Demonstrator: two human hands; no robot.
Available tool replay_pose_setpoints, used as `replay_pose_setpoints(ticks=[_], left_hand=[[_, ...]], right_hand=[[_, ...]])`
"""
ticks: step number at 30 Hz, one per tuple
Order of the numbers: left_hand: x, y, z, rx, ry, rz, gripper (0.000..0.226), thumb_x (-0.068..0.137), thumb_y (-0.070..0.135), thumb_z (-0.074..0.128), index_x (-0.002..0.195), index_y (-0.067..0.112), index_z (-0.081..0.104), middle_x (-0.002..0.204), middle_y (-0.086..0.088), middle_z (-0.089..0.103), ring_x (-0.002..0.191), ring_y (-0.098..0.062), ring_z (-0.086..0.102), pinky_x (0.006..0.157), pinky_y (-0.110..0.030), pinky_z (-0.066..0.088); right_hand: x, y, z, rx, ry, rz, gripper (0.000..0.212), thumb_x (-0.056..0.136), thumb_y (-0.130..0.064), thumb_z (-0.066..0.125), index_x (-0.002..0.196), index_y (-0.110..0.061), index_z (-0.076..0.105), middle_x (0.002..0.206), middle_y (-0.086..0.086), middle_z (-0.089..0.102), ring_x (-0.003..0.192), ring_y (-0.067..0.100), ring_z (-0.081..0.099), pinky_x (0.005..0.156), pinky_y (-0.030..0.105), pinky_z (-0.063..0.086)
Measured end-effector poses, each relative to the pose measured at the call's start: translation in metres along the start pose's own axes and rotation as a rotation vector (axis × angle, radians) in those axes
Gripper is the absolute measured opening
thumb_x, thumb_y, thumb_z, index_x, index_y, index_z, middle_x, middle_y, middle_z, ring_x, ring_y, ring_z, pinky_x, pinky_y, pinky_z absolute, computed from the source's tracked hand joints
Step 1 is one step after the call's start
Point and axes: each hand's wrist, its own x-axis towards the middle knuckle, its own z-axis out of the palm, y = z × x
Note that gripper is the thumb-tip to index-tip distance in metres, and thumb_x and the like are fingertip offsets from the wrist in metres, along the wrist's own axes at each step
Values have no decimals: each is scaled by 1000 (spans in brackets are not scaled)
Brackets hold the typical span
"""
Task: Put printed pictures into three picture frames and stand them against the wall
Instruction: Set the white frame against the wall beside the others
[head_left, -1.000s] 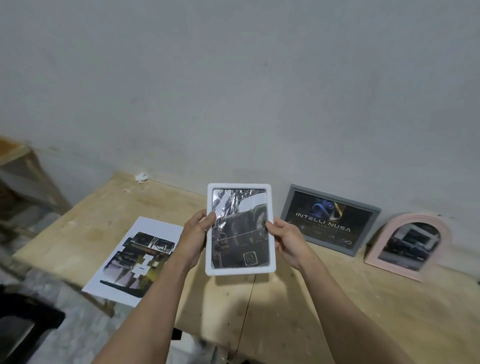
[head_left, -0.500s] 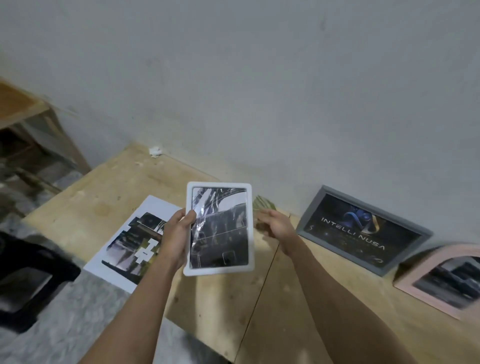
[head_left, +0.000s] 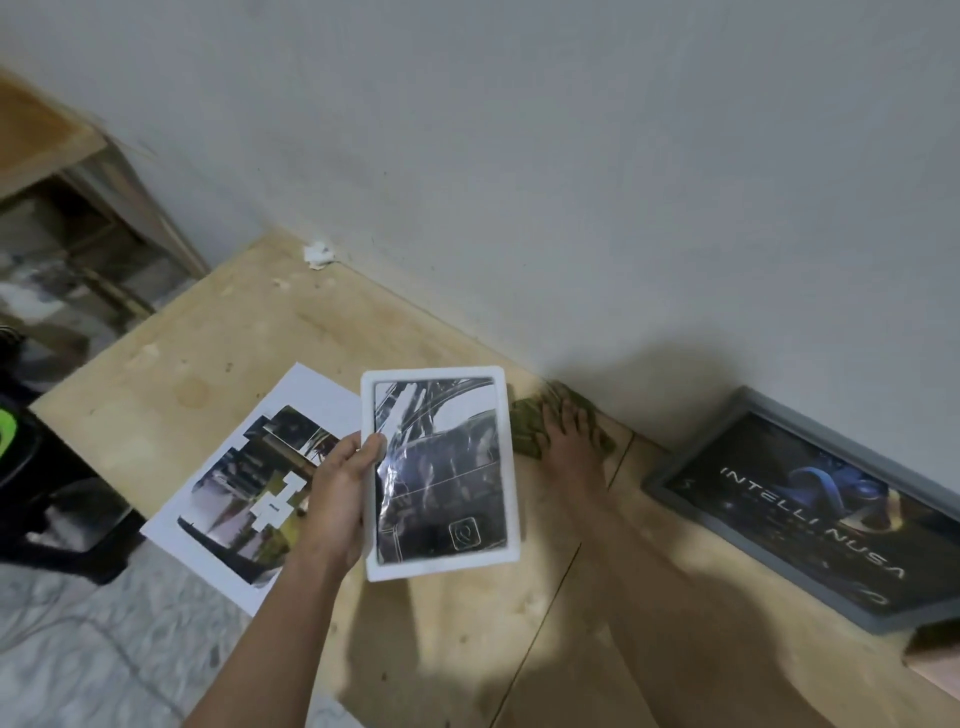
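One hand (head_left: 337, 499) grips white frame (head_left: 441, 473); other's fingers (head_left: 563, 421) flat on green cloth (head_left: 527, 431).

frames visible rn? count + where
3: white frame held in the left hand; grey frame leaning on the wall; pink frame, only a corner showing at the right edge.

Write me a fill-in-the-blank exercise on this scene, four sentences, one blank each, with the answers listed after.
1. The white frame is held by the ____ hand alone.
2. The right hand rests on a crumpled olive-green ____ on the table.
3. The gray frame leans against the ____.
4. The words in the gray frame read INTELLI ____.

Missing words: left; cloth; wall; NUSA
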Motion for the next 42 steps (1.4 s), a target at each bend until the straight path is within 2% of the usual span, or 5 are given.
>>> replay_pose_setpoints(ticks=[9, 17, 23, 28, 42], left_hand=[[-14, 2, -6, 3, -32, 9, 12, 99, 22, 57, 91, 15, 63, 57, 8, 57, 53, -12, 47, 51, -26, 41], [-56, 12, -11, 53, -154, 47, 23, 100, 22, 54, 118, 10, 65, 105, -11, 74, 94, -31, 68, 78, -39, 52], [-100, 11, 21, 87, -373, 92, 16, 96, 22, 58, 102, 9, 66, 96, -13, 74, 90, -31, 67, 93, -60, 49], [-155, 0, 88, 249, -597, 148, 17, 100, 18, 55, 109, 10, 67, 75, 5, 73, 65, -18, 65, 58, -30, 54], [-349, -125, 401, 692, -1138, 429, 7, 89, 11, 71, 87, 18, 72, 57, 8, 50, 57, -13, 52, 66, -31, 48]], right_hand=[[-6, -2, -23, 86, 22, -37, 56, 101, -42, 26, 154, -26, 14, 162, 2, 8, 147, 31, 9, 118, 49, 3], [-129, -33, -112, 1455, -230, 59, 29, 99, -33, 49, 110, -9, 62, 74, -5, 65, 70, 14, 62, 78, 35, 52], [-227, 1, -135, 1373, -7, 106, 17, 95, -7, 57, 103, 2, 69, 81, 11, 70, 60, 14, 61, 54, 21, 50], [-310, 70, -153, 1395, 230, 234, 16, 91, -7, 61, 104, -1, 70, 82, 11, 69, 66, 17, 57, 57, 24, 50], [-545, 358, -166, 1304, 792, 668, 5, 87, -8, 67, 91, -8, 70, 80, 8, 69, 74, 19, 63, 62, 23, 53]])
